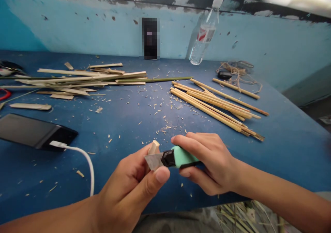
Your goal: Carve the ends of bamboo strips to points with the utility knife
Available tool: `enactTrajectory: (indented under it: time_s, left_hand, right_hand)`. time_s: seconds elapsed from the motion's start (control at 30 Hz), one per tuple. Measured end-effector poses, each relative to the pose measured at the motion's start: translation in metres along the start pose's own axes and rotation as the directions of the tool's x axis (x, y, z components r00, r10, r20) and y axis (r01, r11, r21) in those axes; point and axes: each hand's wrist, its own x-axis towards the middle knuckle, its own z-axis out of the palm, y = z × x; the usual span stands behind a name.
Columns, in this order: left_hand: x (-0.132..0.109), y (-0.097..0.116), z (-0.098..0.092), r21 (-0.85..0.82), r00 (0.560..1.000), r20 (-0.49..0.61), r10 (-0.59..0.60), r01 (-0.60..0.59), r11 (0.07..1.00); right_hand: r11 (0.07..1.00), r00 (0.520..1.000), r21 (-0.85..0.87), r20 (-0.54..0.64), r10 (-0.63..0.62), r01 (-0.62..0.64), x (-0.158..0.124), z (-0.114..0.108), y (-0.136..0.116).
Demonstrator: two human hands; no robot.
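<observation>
Near the table's front edge, my left hand (134,181) is closed around a short pale stick (154,146), whose cut end pokes up past the fingers. My right hand (207,160) grips a utility knife (184,156) with a mint-green and black handle. Its blade (154,161) points left and lies across the stick, just above my left thumb. Most of the stick is hidden inside my left hand.
Split strips (85,78) lie at the back left, rounded sticks (212,102) at the right. Around them are a phone (28,131) with a white cable (88,160), a leaning water bottle (204,36), twine (240,71) and scattered shavings.
</observation>
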Motion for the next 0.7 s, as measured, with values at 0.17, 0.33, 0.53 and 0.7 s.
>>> enactTrajectory:
  time_s: [0.17, 0.33, 0.53, 0.7]
  left_hand:
    - [0.006, -0.002, 0.003, -0.105, 0.991, -0.125, -0.044, 0.031, 0.994]
    - [0.013, -0.001, 0.001, -0.094, 0.977, -0.188, -0.104, 0.088, 0.992]
    - [0.006, -0.003, 0.004, -0.105, 0.969, -0.138, -0.204, 0.191, 0.976]
    - [-0.001, 0.017, -0.006, -0.199, 0.971, -0.028, -0.237, 0.227, 0.953]
  right_hand:
    - [0.995, 0.998, -0.088, -0.042, 0.048, -0.051, 0.003, 0.003, 0.002]
    - [0.977, 0.994, -0.183, -0.057, 0.097, -0.106, 0.005, 0.010, -0.005]
    - [0.912, 0.912, -0.158, -0.234, 0.338, -0.379, 0.019, -0.002, 0.024]
    - [0.861, 0.851, -0.230, -0.399, 0.342, -0.454, 0.010, -0.055, 0.046]
